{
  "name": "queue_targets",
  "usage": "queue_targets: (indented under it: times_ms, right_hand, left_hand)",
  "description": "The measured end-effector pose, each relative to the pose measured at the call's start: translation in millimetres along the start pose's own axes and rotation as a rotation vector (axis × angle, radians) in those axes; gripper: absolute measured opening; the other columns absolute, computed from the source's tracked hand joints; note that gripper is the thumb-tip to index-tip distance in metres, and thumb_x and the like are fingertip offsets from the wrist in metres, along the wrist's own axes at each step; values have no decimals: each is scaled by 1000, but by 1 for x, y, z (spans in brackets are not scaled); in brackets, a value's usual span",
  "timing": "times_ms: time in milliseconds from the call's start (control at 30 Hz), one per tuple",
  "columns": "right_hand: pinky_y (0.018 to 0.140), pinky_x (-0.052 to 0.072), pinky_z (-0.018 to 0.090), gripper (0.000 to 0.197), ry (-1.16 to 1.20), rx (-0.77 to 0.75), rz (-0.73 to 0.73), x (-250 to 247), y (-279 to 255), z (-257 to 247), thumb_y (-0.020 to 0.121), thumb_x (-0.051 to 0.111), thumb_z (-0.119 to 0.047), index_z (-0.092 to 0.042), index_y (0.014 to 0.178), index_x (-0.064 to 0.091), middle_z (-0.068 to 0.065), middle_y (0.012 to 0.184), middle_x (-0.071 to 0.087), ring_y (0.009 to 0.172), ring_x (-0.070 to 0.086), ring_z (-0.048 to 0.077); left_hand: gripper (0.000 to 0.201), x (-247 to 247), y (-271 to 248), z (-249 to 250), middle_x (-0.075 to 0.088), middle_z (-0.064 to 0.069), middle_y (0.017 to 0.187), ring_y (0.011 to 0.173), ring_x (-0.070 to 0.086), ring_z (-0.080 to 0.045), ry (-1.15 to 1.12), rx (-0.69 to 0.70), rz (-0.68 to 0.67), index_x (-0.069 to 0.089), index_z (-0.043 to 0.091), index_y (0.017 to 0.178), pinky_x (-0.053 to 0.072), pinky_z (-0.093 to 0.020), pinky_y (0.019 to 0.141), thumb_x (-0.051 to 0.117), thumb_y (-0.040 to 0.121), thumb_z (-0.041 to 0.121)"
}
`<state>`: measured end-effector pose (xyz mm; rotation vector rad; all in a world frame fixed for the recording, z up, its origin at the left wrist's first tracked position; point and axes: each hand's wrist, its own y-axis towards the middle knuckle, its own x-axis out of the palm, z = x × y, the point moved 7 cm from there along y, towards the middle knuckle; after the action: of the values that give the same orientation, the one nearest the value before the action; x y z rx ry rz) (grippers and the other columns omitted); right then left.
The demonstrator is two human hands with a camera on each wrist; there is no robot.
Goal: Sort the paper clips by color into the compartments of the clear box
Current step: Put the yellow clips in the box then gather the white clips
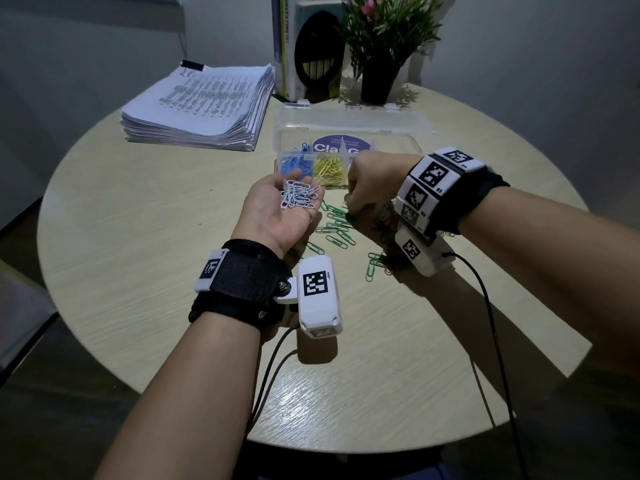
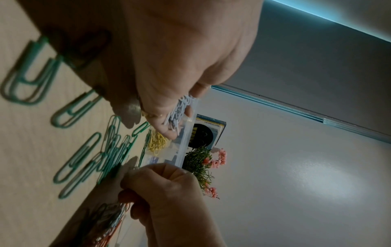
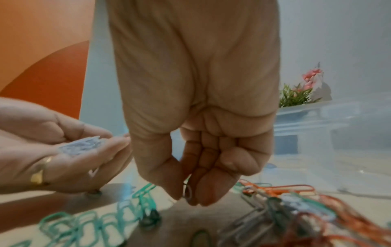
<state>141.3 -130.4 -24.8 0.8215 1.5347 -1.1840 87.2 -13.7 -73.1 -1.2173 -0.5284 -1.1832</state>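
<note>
My left hand (image 1: 294,192) lies palm up above the table, and a small heap of white paper clips (image 1: 299,197) rests on its fingers. Just to its right, my right hand (image 1: 350,210) points down and pinches one pale paper clip (image 3: 187,192) between thumb and fingers. Green clips (image 1: 336,227) lie loose on the table between the hands. A mixed pile of clips (image 3: 296,208) with orange-red ones sits under the right wrist. Behind the hands, the clear box (image 1: 394,142) holds blue clips (image 1: 296,165) and yellow clips (image 1: 330,169) in separate compartments.
The box lid (image 1: 349,114) lies open behind the box. A thick stack of printed paper (image 1: 197,105) sits at back left of the round table (image 1: 138,244). Books with a black bookend (image 1: 308,46) and a potted plant (image 1: 381,46) stand at the back. Cables (image 1: 485,306) trail from both wrists.
</note>
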Motion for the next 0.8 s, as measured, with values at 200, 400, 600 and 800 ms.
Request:
queue_targets:
  times_ms: [200,400,600,800]
  right_hand:
    - [60,41,22,20,-28,-43,28,-17,-22,23,82,69,-18,-12,102,72,4,89,66,67,53,13]
    - [63,40,18,19,-99,-172,23,-8,-36,18,87,66,-22,-13,101,74,4,97,72,76,56,13]
    - [66,46,29,23,-198,-145,-55,2,-34,22,90,58,-27,-9,96,71,9,95,70,79,59,24]
    - [55,37,25,24,-181,-95,-80,5,-31,24,91,54,-24,-4,99,66,10,90,64,75,51,21]
  left_hand:
    - [26,1,0,-7,54,-18,92,84,54,-24,32,-30,-22,57,-1,87,50,-36,81,37,98,12]
    - [29,2,-1,-9,55,-19,100,91,55,-26,82,-21,-37,58,0,90,49,-38,85,35,100,16]
    - [29,0,0,-9,54,-18,100,95,54,-26,85,-25,-31,58,1,91,49,-38,85,35,100,17]
    - [30,1,0,-10,54,-18,97,92,54,-26,99,-16,-24,57,1,91,48,-39,85,34,100,18]
